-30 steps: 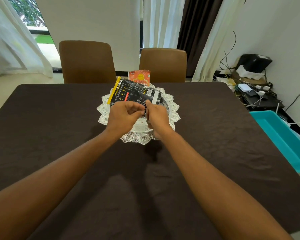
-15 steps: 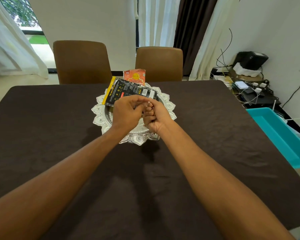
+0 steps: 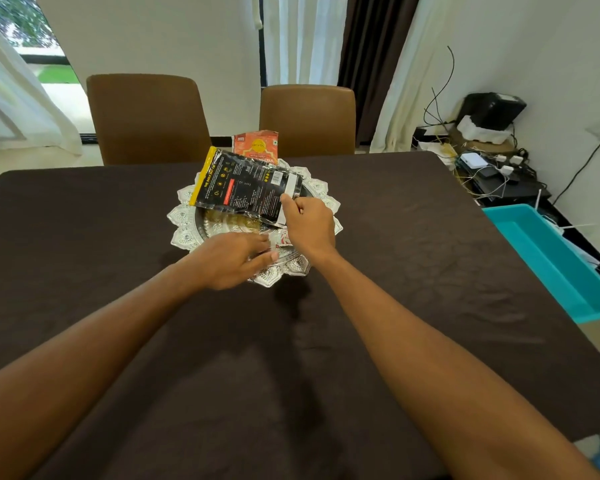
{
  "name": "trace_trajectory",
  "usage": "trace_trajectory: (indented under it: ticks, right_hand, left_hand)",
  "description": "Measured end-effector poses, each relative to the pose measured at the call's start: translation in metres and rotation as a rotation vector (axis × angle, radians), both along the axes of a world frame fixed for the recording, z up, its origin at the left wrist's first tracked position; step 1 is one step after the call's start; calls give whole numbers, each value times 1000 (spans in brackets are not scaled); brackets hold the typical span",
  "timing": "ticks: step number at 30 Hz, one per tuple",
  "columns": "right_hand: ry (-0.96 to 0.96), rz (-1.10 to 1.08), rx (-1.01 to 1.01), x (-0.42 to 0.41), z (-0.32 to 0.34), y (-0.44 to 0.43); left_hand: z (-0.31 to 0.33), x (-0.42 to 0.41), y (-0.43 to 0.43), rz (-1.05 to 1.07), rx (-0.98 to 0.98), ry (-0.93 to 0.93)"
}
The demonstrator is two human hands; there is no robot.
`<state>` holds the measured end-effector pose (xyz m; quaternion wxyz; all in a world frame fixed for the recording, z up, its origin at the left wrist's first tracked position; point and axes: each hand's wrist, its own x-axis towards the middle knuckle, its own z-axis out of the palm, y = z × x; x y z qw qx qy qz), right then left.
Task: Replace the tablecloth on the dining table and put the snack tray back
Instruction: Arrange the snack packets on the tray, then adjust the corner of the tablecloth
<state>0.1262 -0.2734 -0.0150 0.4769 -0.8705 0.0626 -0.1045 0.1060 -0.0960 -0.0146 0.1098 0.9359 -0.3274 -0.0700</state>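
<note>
The dark tablecloth [image 3: 84, 237] is seen spread flat, and the snack tray [image 3: 181, 233] stands on it, far of centre, straight ahead of both hands. The black packet [image 3: 246, 192] is held above the tray, its long axis running left to right, the left end slightly farther. Its right end is pinched by the right hand [image 3: 309, 226], which sits at the tray's right side. The left hand [image 3: 232, 259] is laid over the tray's near rim, fingers nearly straight and apparently holding nothing. An orange packet [image 3: 256, 147] is propped at the tray's far side. The packet's free left end is judged closer to the left hand, should it need guiding down.
</note>
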Motion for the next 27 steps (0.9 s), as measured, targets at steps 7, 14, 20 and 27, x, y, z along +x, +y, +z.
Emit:
trace_trajectory:
  ticks: [7, 14, 20, 27]
  right_hand:
    - [2, 1, -65, 2, -3, 3]
    - [19, 86, -204, -1, 2, 8]
    - [24, 81, -187, -11, 12, 15]
    - [58, -33, 145, -70, 2, 20]
  left_hand:
    - [6, -17, 8, 3, 8, -40]
    - [22, -22, 12, 58, -120, -14]
    - [21, -20, 7, 166, -329, 4]
    - [7, -56, 7, 370, -663, -160]
